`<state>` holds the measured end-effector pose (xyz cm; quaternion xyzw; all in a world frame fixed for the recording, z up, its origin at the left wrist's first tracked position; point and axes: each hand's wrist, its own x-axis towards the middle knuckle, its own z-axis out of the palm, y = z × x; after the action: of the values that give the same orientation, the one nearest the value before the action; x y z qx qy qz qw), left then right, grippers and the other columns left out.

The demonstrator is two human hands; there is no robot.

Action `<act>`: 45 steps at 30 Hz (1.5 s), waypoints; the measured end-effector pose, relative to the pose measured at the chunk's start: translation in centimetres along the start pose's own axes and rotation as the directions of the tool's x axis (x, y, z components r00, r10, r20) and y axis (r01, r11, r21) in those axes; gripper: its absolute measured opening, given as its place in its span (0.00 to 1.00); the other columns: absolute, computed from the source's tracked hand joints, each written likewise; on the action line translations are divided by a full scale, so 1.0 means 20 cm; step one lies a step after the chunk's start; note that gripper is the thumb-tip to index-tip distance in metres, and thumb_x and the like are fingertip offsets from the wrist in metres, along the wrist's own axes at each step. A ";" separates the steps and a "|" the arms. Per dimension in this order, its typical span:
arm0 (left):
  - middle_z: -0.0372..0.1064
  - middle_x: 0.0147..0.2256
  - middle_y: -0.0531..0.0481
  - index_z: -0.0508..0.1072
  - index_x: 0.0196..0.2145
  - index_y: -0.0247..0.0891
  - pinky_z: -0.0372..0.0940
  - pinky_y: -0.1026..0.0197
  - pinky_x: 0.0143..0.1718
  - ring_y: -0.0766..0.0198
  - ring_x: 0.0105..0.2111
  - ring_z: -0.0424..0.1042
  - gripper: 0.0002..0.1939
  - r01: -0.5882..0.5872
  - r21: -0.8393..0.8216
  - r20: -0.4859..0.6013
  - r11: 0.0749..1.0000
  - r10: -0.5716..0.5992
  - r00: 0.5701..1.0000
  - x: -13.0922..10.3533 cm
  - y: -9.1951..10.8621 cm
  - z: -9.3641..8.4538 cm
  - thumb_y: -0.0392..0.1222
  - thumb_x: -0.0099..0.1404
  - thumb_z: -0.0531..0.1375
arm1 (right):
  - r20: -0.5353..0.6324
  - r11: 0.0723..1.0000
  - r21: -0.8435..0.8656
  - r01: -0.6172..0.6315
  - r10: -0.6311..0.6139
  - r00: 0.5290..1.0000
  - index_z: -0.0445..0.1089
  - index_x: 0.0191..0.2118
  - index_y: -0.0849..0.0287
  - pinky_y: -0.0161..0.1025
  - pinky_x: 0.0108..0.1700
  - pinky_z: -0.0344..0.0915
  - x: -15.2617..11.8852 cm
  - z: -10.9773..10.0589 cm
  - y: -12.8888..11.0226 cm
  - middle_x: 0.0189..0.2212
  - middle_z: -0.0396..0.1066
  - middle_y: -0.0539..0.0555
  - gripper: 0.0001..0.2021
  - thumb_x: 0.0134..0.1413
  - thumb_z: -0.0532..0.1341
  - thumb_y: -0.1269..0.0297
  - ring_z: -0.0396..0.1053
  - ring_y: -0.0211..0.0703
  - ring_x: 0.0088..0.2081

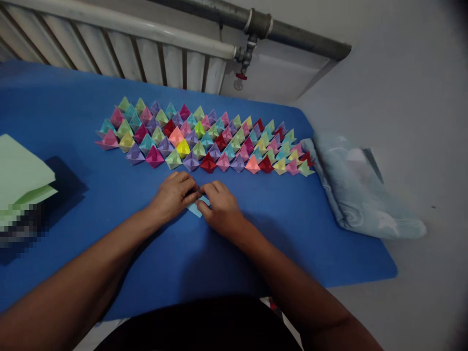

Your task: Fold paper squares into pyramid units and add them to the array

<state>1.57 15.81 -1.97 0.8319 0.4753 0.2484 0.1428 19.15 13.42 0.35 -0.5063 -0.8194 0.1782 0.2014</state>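
A small light-blue piece of folded paper (196, 208) lies low over the blue surface, between my two hands. My left hand (174, 193) pinches its upper left edge with thumb and fingers. From the other side my right hand (221, 204) grips it, thumb across the paper and fingers curled behind. Its top part is covered by the fingertips, so the fold there is hidden. Just beyond my hands stand rows of small folded paper boats (190, 161) in red, pink, purple, yellow, green and blue.
The blue tabletop (146, 273) ends at the right near a folded pale-blue patterned cloth (340, 190). At the left edge is a larger light-green folded paper (25, 170). A white radiator (171, 68) and a pipe with a red-handled valve (241, 76) run along the back.
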 end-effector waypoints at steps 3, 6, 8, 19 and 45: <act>0.69 0.36 0.48 0.74 0.35 0.39 0.63 0.54 0.42 0.57 0.39 0.66 0.07 -0.017 0.019 0.013 1.000 0.017 1.000 0.00 -0.01 0.01 0.43 0.67 0.59 | -0.002 0.994 0.085 0.075 -0.075 0.997 0.70 0.37 0.59 0.39 0.45 0.61 0.00 -0.01 0.04 0.35 0.71 0.54 0.04 0.59 0.58 0.71 0.66 0.43 0.38; 0.69 0.37 0.47 0.74 0.37 0.38 0.63 0.53 0.43 0.56 0.40 0.67 0.06 -0.014 0.019 0.007 1.000 0.014 1.000 0.01 -0.01 0.01 0.42 0.66 0.60 | 0.080 0.978 0.065 0.199 -0.204 0.976 0.72 0.37 0.59 0.40 0.46 0.59 0.00 -0.01 0.07 0.34 0.73 0.53 0.05 0.59 0.58 0.72 0.66 0.42 0.37; 0.70 0.38 0.47 0.73 0.38 0.39 0.63 0.53 0.43 0.56 0.41 0.68 0.06 -0.012 0.013 -0.018 1.000 0.012 1.000 0.01 0.01 -0.01 0.42 0.66 0.59 | 0.138 0.966 0.040 0.256 -0.259 0.956 0.73 0.38 0.60 0.42 0.47 0.59 0.01 -0.02 0.09 0.35 0.73 0.55 0.06 0.60 0.58 0.72 0.66 0.43 0.39; 0.78 0.36 0.47 0.74 0.40 0.38 0.61 0.53 0.40 0.57 0.36 0.73 0.11 -0.157 0.152 0.027 0.976 0.154 0.988 -0.21 0.19 -0.10 0.35 0.70 0.51 | 0.203 0.951 0.063 0.304 -0.311 0.929 0.72 0.46 0.60 0.44 0.49 0.59 0.00 -0.06 0.11 0.41 0.74 0.58 0.13 0.60 0.55 0.76 0.67 0.46 0.43; 0.76 0.47 0.43 0.73 0.48 0.40 0.63 0.48 0.50 0.53 0.46 0.73 0.15 -0.157 0.019 0.103 0.987 0.154 0.983 -0.18 0.06 -0.12 0.48 0.69 0.56 | 0.197 0.932 0.201 0.301 -0.339 0.920 0.70 0.49 0.58 0.47 0.51 0.63 -0.05 -0.13 0.18 0.49 0.71 0.58 0.12 0.60 0.60 0.69 0.66 0.47 0.46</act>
<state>-0.47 12.20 -0.39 0.8798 0.4043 0.2099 0.1358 23.51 14.29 0.66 -0.3228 -0.8910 0.2676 0.1741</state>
